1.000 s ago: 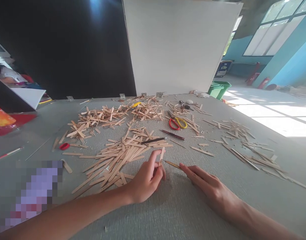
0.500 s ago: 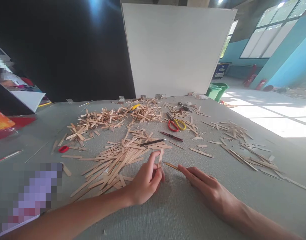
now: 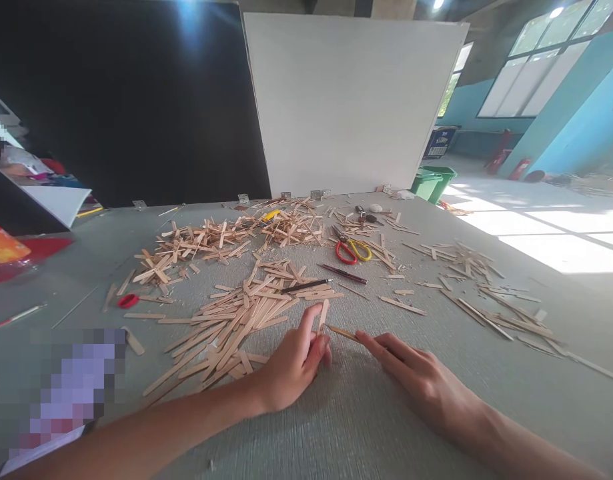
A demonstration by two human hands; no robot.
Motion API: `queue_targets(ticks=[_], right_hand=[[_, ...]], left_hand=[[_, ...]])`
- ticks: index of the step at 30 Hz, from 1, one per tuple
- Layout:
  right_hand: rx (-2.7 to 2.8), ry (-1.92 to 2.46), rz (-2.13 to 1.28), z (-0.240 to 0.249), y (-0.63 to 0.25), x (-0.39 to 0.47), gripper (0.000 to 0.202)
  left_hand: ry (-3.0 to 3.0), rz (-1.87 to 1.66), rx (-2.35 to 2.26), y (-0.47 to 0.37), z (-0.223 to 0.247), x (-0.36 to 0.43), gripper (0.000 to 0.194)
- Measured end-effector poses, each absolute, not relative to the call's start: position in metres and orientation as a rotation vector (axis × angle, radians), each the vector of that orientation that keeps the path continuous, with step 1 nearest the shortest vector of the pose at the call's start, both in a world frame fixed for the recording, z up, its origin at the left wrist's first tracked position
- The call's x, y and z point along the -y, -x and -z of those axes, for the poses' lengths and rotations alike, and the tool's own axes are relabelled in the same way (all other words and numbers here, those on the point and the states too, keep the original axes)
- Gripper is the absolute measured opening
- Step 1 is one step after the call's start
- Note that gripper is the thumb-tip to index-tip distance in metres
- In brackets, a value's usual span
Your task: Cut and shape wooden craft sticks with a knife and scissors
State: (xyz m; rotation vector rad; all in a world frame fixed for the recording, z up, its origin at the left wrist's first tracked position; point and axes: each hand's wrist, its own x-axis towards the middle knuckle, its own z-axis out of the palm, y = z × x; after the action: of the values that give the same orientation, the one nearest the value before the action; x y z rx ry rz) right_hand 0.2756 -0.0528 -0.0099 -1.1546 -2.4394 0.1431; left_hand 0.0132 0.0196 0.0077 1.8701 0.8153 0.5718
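My left hand (image 3: 293, 363) is closed around a wooden craft stick (image 3: 323, 315), which stands nearly upright between the fingers and thumb. In my right hand (image 3: 416, 370) is a slim, wood-coloured pencil (image 3: 343, 333), its dark tip pointing left at the craft stick. Whether the tip touches the stick is too small to make out. A loose pile of craft sticks (image 3: 246, 310) lies beyond and left of my left hand. On that pile rests a black pen (image 3: 306, 286), and a dark red pen (image 3: 342, 273) lies farther back.
Scissors (image 3: 353, 251) with red and yellow handles lie behind the pens. Heaped stick pieces (image 3: 201, 240) spread along the back, with split strips (image 3: 511, 317) at right. A red ring (image 3: 128, 301) sits at left. Black (image 3: 126, 100) and white (image 3: 356, 100) panels stand behind.
The left thumb has shifted slightly on the craft stick, and the pencil tip remains close beside it. The camera view has moved a little.
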Motion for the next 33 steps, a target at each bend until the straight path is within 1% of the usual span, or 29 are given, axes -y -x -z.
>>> queue_targets(ticks=[7,11,13,15,16,19,23,27,30,33], right_hand=[[2.504,1.085,0.605,-0.011,-0.257,0.058,0.05],[2.499,1.29,0.995,-0.018,-0.242,0.063,0.049],[2.511,1.428,1.091,-0.023,-0.236,0.061,0.04],[2.569,1.484,1.106,-0.029,-0.231,0.056,0.028],[2.609,1.484,1.103,-0.032,-0.227,0.053,0.025],[2.693,1.481,1.044,-0.04,-0.217,0.046,0.025],[2.757,1.606,0.786,-0.04,-0.211,0.036,0.03],[2.77,1.608,0.58,-0.026,-0.222,0.018,0.023],[2.779,1.493,0.598,-0.02,-0.226,0.011,0.022],[2.74,1.49,0.727,-0.027,-0.217,0.018,0.025]], left_hand=[[-1.937,-0.512,-0.815,-0.012,-0.005,-0.021,0.055],[-1.986,-0.38,-0.785,-0.011,-0.008,-0.018,0.061],[-1.997,-0.338,-0.763,-0.011,-0.009,-0.017,0.066],[-1.995,-0.362,-0.749,-0.011,-0.007,-0.017,0.069],[-1.989,-0.387,-0.745,-0.012,-0.005,-0.017,0.07],[-1.965,-0.453,-0.746,-0.013,-0.002,-0.02,0.065],[-1.98,-0.477,-0.752,-0.013,0.0,-0.022,0.053],[-2.025,-0.497,-0.779,-0.012,0.004,-0.021,0.048],[-2.078,-0.517,-0.843,-0.014,0.008,-0.02,0.046],[-2.097,-0.522,-0.899,-0.016,0.012,-0.019,0.048]])
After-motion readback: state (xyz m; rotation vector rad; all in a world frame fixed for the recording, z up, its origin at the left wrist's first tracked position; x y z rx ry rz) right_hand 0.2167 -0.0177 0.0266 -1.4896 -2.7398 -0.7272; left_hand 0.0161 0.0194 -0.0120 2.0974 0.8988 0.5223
